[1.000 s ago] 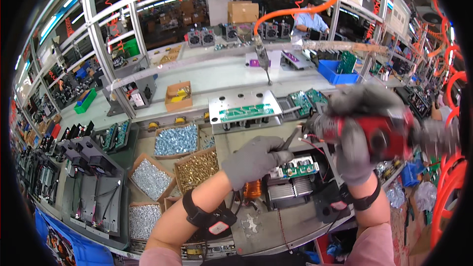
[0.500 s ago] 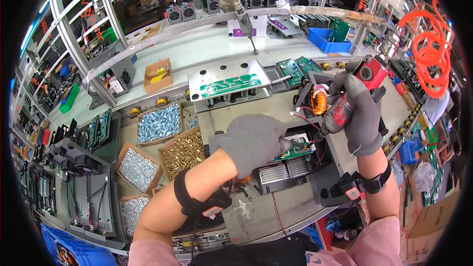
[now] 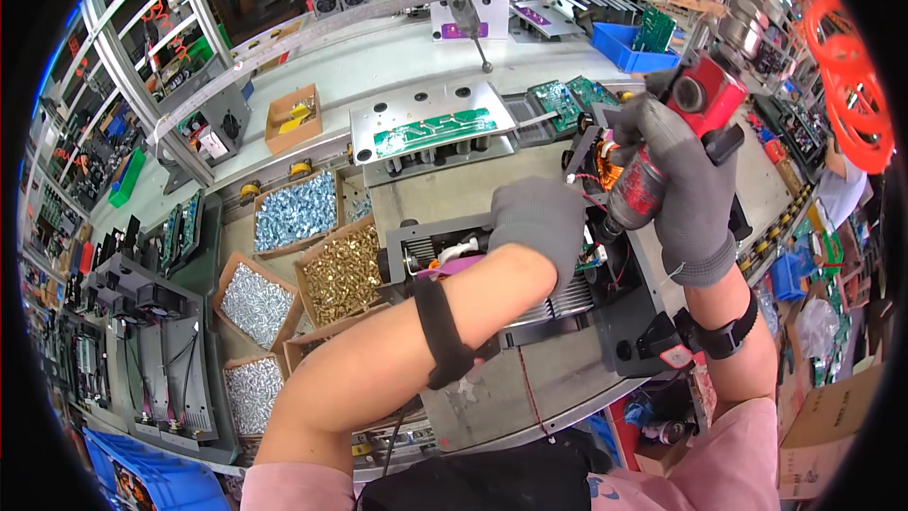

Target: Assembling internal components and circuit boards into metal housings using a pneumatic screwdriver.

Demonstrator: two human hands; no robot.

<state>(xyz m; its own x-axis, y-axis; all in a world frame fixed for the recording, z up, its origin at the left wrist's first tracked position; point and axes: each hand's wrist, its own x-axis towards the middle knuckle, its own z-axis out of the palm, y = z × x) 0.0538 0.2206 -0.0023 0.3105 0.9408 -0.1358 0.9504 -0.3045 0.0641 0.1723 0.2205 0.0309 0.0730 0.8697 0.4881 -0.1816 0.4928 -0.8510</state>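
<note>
My right hand (image 3: 695, 194), in a grey glove, grips a red air screwdriver (image 3: 639, 191) whose nose points down and left into a dark metal housing (image 3: 624, 322). My left hand (image 3: 541, 222), also gloved, reaches over the middle of that housing with its fingers bent down out of sight behind the wrist. Beside it shows a bit of green circuit board (image 3: 592, 254). Silver heatsink fins (image 3: 569, 299) lie just below the left hand. A copper-wound coil (image 3: 608, 173) sits in the far part of the housing, partly covered by the driver.
Boxes of bluish screws (image 3: 298, 213), brass screws (image 3: 342, 274) and silver screws (image 3: 255, 301) stand to the left. Beyond is a metal fixture (image 3: 364, 137) bearing a green board. Another driver (image 3: 461, 14) hangs over the bench. An orange coiled hose (image 3: 842, 76) hangs at right.
My left hand has moved right and turned downward, hiding its fingers. My right hand still holds the screwdriver near the same spot. The view has shifted slightly.
</note>
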